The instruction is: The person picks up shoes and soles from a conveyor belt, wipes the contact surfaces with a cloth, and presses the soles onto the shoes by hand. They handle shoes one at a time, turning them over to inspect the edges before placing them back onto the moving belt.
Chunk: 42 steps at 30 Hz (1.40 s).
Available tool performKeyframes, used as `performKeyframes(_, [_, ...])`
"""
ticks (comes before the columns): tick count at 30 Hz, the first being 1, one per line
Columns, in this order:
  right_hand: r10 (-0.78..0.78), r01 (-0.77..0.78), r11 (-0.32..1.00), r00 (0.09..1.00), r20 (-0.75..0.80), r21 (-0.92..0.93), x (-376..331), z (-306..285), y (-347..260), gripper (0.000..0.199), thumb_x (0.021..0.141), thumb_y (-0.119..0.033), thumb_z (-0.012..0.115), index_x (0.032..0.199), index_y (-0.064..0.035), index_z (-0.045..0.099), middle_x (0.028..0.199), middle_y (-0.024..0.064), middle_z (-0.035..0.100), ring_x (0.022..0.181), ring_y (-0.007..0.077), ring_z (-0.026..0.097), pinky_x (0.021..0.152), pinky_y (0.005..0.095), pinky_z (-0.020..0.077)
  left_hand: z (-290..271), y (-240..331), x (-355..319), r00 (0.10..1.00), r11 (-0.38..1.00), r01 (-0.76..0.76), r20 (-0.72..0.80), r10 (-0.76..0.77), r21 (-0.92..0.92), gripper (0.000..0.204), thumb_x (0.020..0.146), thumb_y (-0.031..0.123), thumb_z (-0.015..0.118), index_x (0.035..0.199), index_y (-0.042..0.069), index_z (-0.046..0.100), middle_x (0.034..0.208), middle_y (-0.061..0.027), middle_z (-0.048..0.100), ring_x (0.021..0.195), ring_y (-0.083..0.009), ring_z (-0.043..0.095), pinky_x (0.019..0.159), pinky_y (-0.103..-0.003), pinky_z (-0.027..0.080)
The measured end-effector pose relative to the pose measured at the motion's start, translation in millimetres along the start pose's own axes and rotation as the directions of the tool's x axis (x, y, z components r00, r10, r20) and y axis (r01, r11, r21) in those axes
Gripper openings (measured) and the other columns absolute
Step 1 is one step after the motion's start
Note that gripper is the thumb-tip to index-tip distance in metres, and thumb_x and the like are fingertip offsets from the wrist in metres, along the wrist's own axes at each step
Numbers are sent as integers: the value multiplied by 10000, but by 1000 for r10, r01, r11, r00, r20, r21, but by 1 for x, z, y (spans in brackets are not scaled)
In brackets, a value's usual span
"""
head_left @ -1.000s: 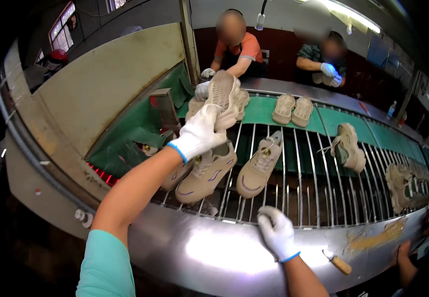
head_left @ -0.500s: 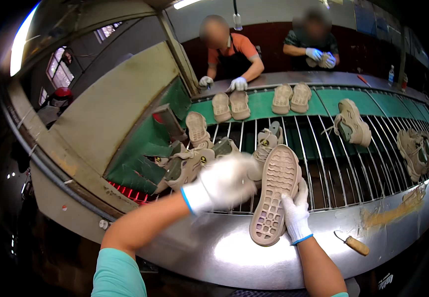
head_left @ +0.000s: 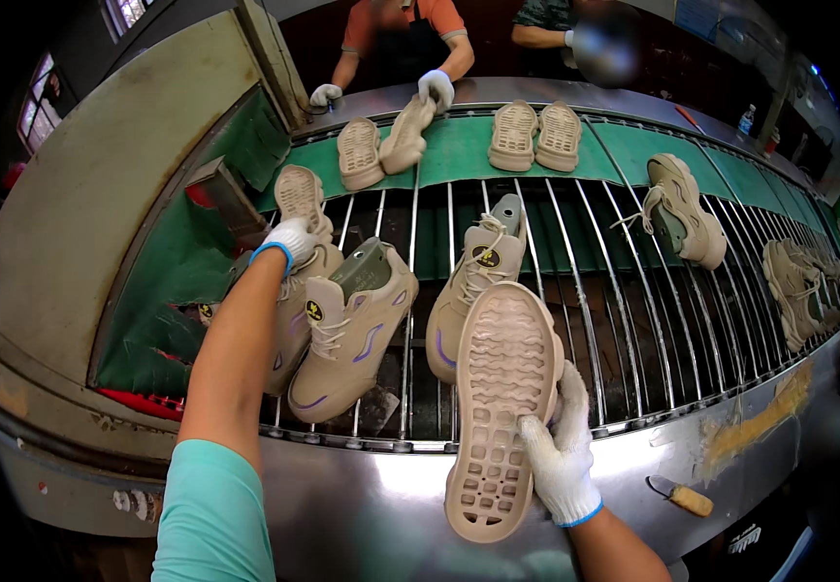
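A long rod conveyor (head_left: 575,291) carries beige shoes past the workers, its gaps leaving each shoe loose and easy to lift. Just beside its near steel edge, the right hand (head_left: 561,456) is closed around the rim of an upturned beige shoe (head_left: 500,407), tread up where it can be looked over. Toward the conveyor's left end, the left hand (head_left: 291,240) rests on another shoe (head_left: 301,199); whether it grips I cannot tell.
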State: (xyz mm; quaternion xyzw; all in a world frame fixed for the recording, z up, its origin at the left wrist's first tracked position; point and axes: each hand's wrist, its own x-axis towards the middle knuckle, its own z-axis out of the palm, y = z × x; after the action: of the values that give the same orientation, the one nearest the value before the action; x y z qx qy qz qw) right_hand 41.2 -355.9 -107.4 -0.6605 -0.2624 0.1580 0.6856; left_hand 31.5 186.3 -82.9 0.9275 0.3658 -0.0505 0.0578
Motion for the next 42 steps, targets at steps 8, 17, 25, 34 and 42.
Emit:
performKeyframes(8, [38,-28,989,997,-65,148,4,12,-10,907,996,-64,654,1694,39,85,1690,252,319,1486,311,470,1232,431,390,-47,-3,-56,929,633,-33,-257,-265,-773,325,1049,208,566,1286,4,656,912,-120,738,729,-214,732,625,-367,591])
performKeyframes(17, [-68,70,996,997,-39,52,8,7,16,829,1019,-141,662,1710,-54,214,1704,192,394,1496,299,476,1236,394,376,-39,31,-406,672,862,-476,-706,226,-177,275,950,-21,677,1224,-26,691,1084,-195,730,1006,-330,730,900,-401,588])
performKeyframes(25, [-112,111,993,992,50,29,20,4,42,771,1004,-102,643,1668,20,272,1646,228,433,1397,285,562,1186,405,438,37,69,-597,877,902,-364,-413,247,-233,332,858,102,785,1185,81,734,1136,-127,748,934,-311,754,818,-404,620])
performKeyframes(34, [-74,76,997,996,53,-34,11,6,21,785,987,-176,703,1658,-7,333,1595,192,521,1345,281,603,1156,402,466,33,-27,-405,781,-199,-13,114,-614,-980,536,1043,270,658,1504,68,474,1359,-181,629,1013,-348,749,769,-439,656])
performKeyframes(42, [120,-119,993,985,127,-21,-2,20,-27,743,979,-176,712,1636,-66,383,1490,173,597,1271,256,629,1100,394,508,107,-162,-271,794,-597,-171,249,-554,-784,332,1021,411,713,1189,128,673,1044,-98,752,803,-261,744,632,-370,653])
